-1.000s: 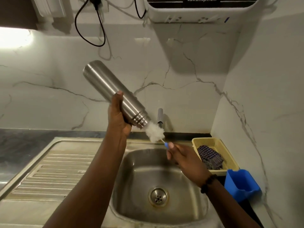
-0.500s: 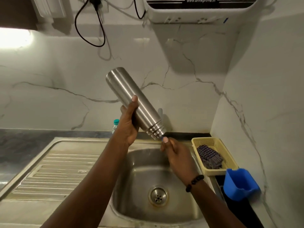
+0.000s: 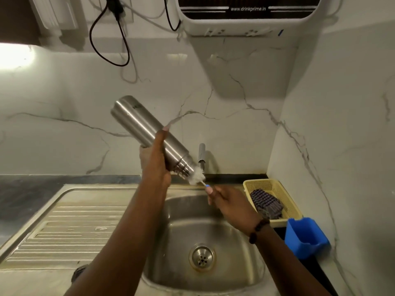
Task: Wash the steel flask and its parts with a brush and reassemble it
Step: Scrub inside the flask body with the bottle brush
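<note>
Gripping the steel flask (image 3: 149, 133) around its lower body, the left hand (image 3: 157, 161) holds it tilted above the back edge of the sink (image 3: 213, 227), with the base up to the left and the open mouth down to the right. The right hand (image 3: 230, 205) pinches the thin handle of the brush (image 3: 197, 177), whose white bristle head touches the mouth of the flask, partly outside it. Behind the brush stands the grey tap (image 3: 201, 154), close to the back wall. At the right edge of the sink a yellow basket (image 3: 275, 189) holds a checked cloth (image 3: 266, 202), and just beside it, nearer the front, stands a blue container (image 3: 305, 237). On the left side of the sink lies the ribbed draining board (image 3: 70, 227).
</note>
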